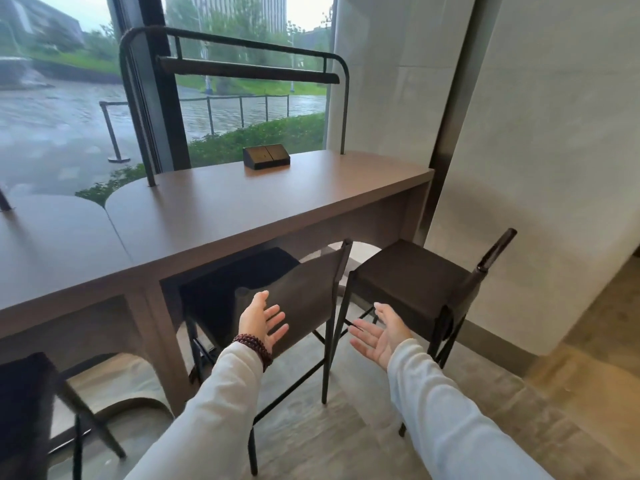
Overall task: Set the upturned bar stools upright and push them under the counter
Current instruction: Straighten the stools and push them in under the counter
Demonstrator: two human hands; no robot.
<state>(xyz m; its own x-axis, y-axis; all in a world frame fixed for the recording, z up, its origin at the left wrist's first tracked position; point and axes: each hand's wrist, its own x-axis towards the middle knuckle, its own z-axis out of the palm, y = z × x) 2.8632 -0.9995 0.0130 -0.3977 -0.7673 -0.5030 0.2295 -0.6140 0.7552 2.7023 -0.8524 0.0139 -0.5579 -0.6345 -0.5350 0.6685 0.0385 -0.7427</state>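
Two dark bar stools stand upright at the brown counter (263, 199). The middle stool (304, 282) has its seat partly under the counter edge and its low backrest toward me. The right stool (412, 275) stands turned sideways, its seat outside the counter and its backrest post at the right. My left hand (261, 322) hovers open, palm turned inward, just in front of the middle stool's backrest. My right hand (379, 336) is open with the palm up, between the two stools, touching neither. A third dark stool (24, 403) shows at the lower left edge.
A small black box (266, 156) sits on the counter near the window. A black metal lamp frame (235, 69) arches over the counter. A white wall (540, 168) closes off the right side, close to the right stool. Grey floor lies behind the stools.
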